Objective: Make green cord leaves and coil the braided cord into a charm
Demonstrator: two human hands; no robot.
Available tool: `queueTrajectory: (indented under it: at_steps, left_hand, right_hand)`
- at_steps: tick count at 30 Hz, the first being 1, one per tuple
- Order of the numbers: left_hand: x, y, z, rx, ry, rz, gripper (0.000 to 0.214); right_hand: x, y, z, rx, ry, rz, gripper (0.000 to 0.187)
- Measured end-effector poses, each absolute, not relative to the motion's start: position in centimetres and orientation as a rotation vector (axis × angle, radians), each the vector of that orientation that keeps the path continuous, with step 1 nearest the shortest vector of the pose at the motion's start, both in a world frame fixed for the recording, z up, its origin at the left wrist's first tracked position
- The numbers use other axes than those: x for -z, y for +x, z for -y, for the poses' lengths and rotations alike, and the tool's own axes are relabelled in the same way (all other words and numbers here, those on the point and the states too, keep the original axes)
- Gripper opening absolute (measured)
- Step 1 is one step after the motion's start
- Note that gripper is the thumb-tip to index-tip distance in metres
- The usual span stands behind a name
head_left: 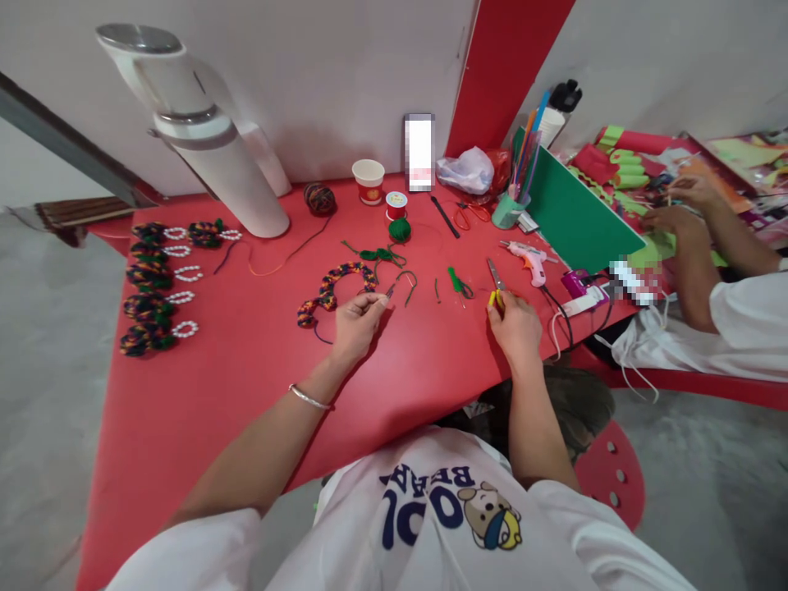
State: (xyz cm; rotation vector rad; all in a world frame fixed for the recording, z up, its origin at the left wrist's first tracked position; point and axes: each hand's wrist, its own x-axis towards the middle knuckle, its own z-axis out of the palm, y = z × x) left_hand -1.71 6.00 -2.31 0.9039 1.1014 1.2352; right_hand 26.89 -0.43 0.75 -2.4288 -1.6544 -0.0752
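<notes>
Between thumb and fingers, my left hand [359,322] pinches the end of a multicoloured knitted yarn strip [336,283], which curls on the table behind it. My right hand [515,328] is closed round the yellow handle of a pair of scissors [496,277], their blades pointing away from me. Several green yarn pieces [378,254] lie just beyond my left hand. Between the two hands rests a small green-handled tool [456,283] with a short green yarn scrap [437,290] beside it.
On the red table [246,427] stand a tall white flask [227,156], paper cup [368,182], yarn balls [318,198] and thread spool [396,206]. Finished yarn bundles with bead loops [148,279] line the left. A pink glue gun [529,261] lies right, near another person's hands [680,205].
</notes>
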Motion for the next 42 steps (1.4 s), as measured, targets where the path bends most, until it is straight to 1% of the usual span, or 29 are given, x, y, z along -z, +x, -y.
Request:
queueTrajectory:
  at_steps: [4,10,13,14,16,18,21,23,26,28,32,37,42]
  left_hand:
    - [2.0,-1.7,-5.9,-1.232,0.892,-1.09,0.037]
    - [1.9,-1.7,-5.9,-1.221,0.877,-1.069,0.041]
    - [2.1,-1.8,-6.0,-1.227,0.871,-1.049,0.042]
    - [2.1,-1.8,-6.1,-1.232,0.867,-1.047,0.042]
    - [2.1,-1.9,-6.1,-1.227,0.846,-1.048,0.044]
    - [2.0,-1.8,-6.1,-1.216,0.811,-1.046,0.045]
    - [1.3,-1.6,-5.8,-1.217,0.805,-1.02,0.044]
    - [0.6,-1.4,-5.4,-1.225,0.846,-0.999,0.041]
    - [-0.7,-1.2,-4.7,-1.225,0.883,-0.959,0.04]
    - [-1.6,-1.3,-4.3,-1.224,0.899,-0.926,0.041]
    - [-2.6,-1.6,-4.0,-1.219,0.937,-0.902,0.044]
    - [-2.6,-1.6,-3.9,-1.169,0.992,-0.917,0.043]
    - [-2.4,-1.4,-3.8,-1.115,1.052,-0.94,0.042]
  right_hand:
    - [-0.9,27.5,0.8,0.104,-2.498,1.673,0.045]
    - [-1.7,28.5,0.3,0.008,-2.653,1.704,0.059]
    - [-2.5,28.9,0.1,0.031,-2.66,1.707,0.069]
    - [-2.7,29.1,0.1,0.055,-2.646,1.689,0.069]
    - [-2.9,29.4,0.5,0.12,-2.551,1.658,0.066]
    - [-3.1,29.3,1.1,0.148,-2.351,1.676,0.069]
    - [-3.6,27.4,2.3,0.015,-1.995,1.733,0.077]
    - [-4.1,25.1,3.0,-0.177,-1.846,1.756,0.075]
    - [-4.8,21.3,3.8,-0.543,-1.76,1.824,0.071]
    - [-4.9,19.5,4.0,-0.684,-1.72,1.855,0.07]
    - [-4.4,18.2,4.1,-0.743,-1.707,1.863,0.069]
    - [-4.0,18.1,4.3,-0.786,-1.694,1.835,0.065]
    - [-4.0,18.1,4.6,-0.728,-1.687,1.829,0.062]
